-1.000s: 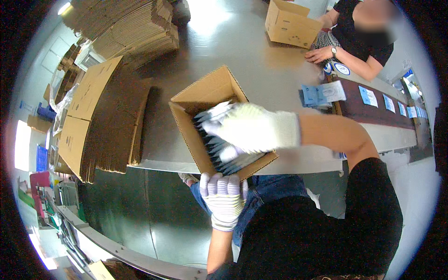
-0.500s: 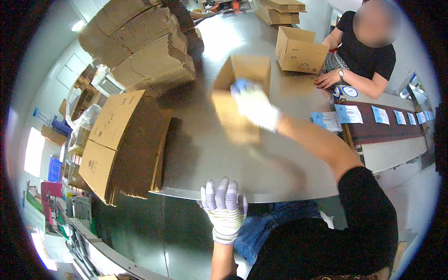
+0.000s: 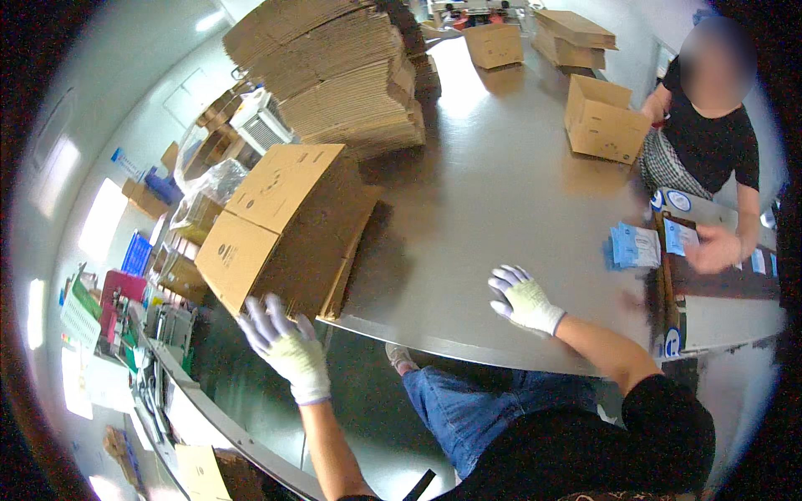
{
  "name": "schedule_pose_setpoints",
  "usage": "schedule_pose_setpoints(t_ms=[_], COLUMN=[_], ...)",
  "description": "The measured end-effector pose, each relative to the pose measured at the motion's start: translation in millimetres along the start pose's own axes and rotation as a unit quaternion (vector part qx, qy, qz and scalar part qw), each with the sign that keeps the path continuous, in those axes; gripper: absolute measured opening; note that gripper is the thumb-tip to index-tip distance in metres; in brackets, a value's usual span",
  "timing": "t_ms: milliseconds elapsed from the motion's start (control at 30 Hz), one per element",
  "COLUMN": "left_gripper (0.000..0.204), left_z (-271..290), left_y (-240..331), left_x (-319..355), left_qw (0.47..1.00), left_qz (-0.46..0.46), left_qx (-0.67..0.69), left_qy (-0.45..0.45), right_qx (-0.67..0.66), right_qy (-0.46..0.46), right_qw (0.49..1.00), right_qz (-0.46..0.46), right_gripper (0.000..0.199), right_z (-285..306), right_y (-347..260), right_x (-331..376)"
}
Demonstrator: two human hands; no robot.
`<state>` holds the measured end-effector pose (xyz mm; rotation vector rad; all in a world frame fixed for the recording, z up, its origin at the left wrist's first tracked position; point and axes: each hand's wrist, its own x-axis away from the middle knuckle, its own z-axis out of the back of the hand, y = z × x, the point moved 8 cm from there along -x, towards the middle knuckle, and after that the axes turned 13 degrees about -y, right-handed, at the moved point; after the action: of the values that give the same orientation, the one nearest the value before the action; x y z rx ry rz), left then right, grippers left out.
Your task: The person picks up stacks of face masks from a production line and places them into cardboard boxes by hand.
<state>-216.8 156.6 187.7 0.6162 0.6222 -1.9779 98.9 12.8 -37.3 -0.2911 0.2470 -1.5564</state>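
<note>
Left hand [image 3: 288, 349] past the table's near edge, palm down, fingers spread, tips at the lower corner of the near stack of folded cartons [image 3: 276, 221]; cannot tell if touching. Right hand [image 3: 525, 302] just inside the near edge, over the grey table [image 3: 476, 209], fingers parted and a little curled; contact with the top unclear. The stack stands at the table's near left corner. Room to move: bare metal from stack across to the packet pile, and away toward the far end.

Counts: two hands, both gloved. Two set-up boxes, one mid-right [image 3: 608, 121], one farther off [image 3: 494, 47]. Three carton piles: near stack, tall pile [image 3: 347, 83] behind it, low pile [image 3: 572, 37] at far right. One heap of blue-and-white packets [image 3: 635, 247] beside the belt [image 3: 735, 285]; number unclear. One co-worker's hand [image 3: 717, 249], blurred, over the belt.

Tabletop smooth, shiny, glare far end. Dark green floor [image 3: 242, 376]; blue crate [image 3: 136, 253] to the left.
</note>
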Motion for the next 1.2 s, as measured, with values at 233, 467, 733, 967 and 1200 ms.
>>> schedule_pose_setpoints(t_ms=[233, 467, 733, 967, 1200], left_gripper=[0.051, 0.021, 0.04, 0.035, 0.062], left_z=[-18.7, 102.6, 117.1, 22.0, 26.4], left_y=[-77.7, 62.9, 101.8, 91.9, 139.6], left_x=[-40.7, 7.5, 29.2, 55.0, 51.8], left_qw=[0.99, 0.973, 0.788, 0.724, 0.685], left_qz=[0.097, -0.21, -0.078, 0.065, -0.047], left_qx=[0.049, 0.067, 0.61, 0.686, 0.712], left_qy=[-0.085, 0.063, 0.028, -0.034, -0.151], right_qx=[0.02, -0.105, 0.115, 0.125, -0.134], right_qy=[0.039, 0.034, 0.495, 0.231, 0.171], right_qw=[0.999, 0.992, 0.861, 0.961, 0.939], right_qz=[0.009, -0.057, 0.01, 0.084, 0.266], right_gripper=[0.049, 0.06, 0.097, 0.074, 0.03], right_z=[-11.4, 15.3, 270.9, 215.2, 205.8], right_y=[-6.9, -1.1, -40.3, -36.7, -45.5], right_x=[18.6, 21.9, 98.3, 87.5, 68.9])
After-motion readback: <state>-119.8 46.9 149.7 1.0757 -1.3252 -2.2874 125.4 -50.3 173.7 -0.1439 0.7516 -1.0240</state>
